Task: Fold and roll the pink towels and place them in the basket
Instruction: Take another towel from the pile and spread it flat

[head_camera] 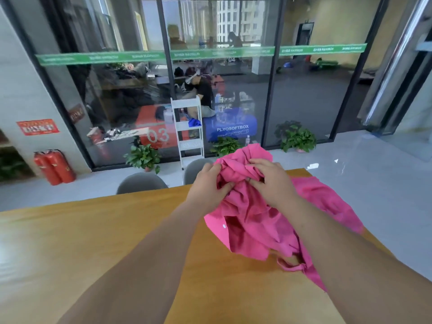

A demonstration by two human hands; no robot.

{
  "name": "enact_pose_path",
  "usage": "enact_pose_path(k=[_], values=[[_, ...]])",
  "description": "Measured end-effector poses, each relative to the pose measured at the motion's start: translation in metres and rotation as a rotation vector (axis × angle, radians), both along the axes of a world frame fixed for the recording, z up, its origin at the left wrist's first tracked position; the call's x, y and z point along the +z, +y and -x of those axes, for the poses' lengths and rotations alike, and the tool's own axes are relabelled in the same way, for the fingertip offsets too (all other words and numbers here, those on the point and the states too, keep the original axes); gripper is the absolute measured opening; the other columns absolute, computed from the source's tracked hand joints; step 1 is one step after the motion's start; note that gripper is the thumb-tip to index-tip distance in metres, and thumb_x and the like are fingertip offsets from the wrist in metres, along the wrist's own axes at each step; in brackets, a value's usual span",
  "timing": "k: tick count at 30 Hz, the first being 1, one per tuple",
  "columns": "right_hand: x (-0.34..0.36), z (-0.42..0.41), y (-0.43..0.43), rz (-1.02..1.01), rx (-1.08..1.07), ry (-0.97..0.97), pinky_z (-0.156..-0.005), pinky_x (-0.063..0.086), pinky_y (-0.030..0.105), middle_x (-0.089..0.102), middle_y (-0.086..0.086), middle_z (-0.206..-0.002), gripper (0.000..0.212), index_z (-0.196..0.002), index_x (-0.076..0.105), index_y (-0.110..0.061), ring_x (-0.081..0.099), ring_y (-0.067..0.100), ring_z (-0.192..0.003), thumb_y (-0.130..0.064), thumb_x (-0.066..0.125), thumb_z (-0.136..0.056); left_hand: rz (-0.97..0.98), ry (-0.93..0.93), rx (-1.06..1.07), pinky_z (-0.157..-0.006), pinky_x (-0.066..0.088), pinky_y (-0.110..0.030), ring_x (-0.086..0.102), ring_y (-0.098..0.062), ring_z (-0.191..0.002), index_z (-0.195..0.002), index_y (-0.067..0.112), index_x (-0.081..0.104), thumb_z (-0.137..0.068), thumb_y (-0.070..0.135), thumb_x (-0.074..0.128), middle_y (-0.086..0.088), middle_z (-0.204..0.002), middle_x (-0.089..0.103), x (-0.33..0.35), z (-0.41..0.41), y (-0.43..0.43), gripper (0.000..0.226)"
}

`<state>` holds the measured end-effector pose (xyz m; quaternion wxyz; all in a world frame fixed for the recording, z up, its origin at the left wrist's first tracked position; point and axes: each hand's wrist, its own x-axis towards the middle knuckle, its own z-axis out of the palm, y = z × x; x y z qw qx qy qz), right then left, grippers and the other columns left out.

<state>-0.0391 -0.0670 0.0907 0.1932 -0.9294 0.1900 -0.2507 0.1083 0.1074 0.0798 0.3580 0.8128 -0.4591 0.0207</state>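
Head view, centre right: I see the left hand [207,183] and right hand [271,181] side by side, fingers curled into the bunched top of the pink towel [252,220], its crumpled length trailing toward lower right onto the table [93,230].

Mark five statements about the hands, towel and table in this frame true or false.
1. Both the left hand and the right hand grip the pink towel. True.
2. The towel is neatly rolled. False: it is crumpled and bunched.
3. A basket stands on the table next to the towel. False: no basket is in view.
4. The towel's lower part lies on the wooden table. True.
5. Red fire extinguishers stand on the floor at the left. True.
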Motion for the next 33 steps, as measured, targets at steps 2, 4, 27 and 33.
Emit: enact_pose_path(k=[2, 4, 27, 33], values=[[0.004, -0.020, 0.035, 0.003, 0.052, 0.007, -0.111, 0.043, 0.044, 0.063, -0.008, -0.143, 0.044, -0.133, 0.071, -0.025, 0.058, 0.030, -0.124, -0.033, 0.080, -0.091, 0.008, -0.011, 0.041, -0.087, 0.048, -0.036, 0.055, -0.022, -0.102, -0.124, 0.022, 0.059, -0.093, 0.047, 0.074, 0.003, -0.110, 0.049, 0.004, -0.012, 0.041, 0.042], [0.005, -0.039, 0.069, 0.004, 0.102, 0.020, -0.112, 0.041, 0.044, 0.062, -0.008, -0.145, 0.045, -0.135, 0.070, -0.024, 0.057, 0.030, -0.127, -0.035, 0.079, -0.092, 0.016, -0.013, 0.078, -0.089, 0.050, -0.039, 0.056, -0.023, -0.102, -0.122, 0.023, 0.058, -0.092, 0.045, 0.075, 0.003, -0.110, 0.049, 0.005, -0.022, 0.084, 0.041], [-0.182, -0.062, 0.345, -0.051, 0.505, 0.886, -0.127, 0.025, 0.054, 0.002, -0.003, -0.176, 0.089, -0.165, 0.013, -0.048, 0.013, 0.035, -0.160, -0.052, 0.069, -0.096, -0.692, 0.418, 0.203, -0.119, 0.031, -0.066, 0.015, -0.045, -0.156, -0.163, 0.053, -0.009, -0.080, 0.075, 0.072, -0.013, -0.172, 0.007, -0.189, 0.008, 0.395, 0.118], [-0.196, -0.065, 0.320, -0.058, 0.464, 0.814, -0.123, 0.035, 0.049, 0.010, -0.010, -0.174, 0.083, -0.163, 0.024, -0.048, 0.021, 0.027, -0.157, -0.046, 0.072, -0.095, -0.648, 0.095, 0.277, -0.123, 0.000, -0.069, -0.027, -0.033, -0.158, -0.161, 0.051, -0.019, -0.073, 0.088, 0.064, 0.002, -0.172, -0.030, -0.211, 0.018, 0.375, 0.126]])
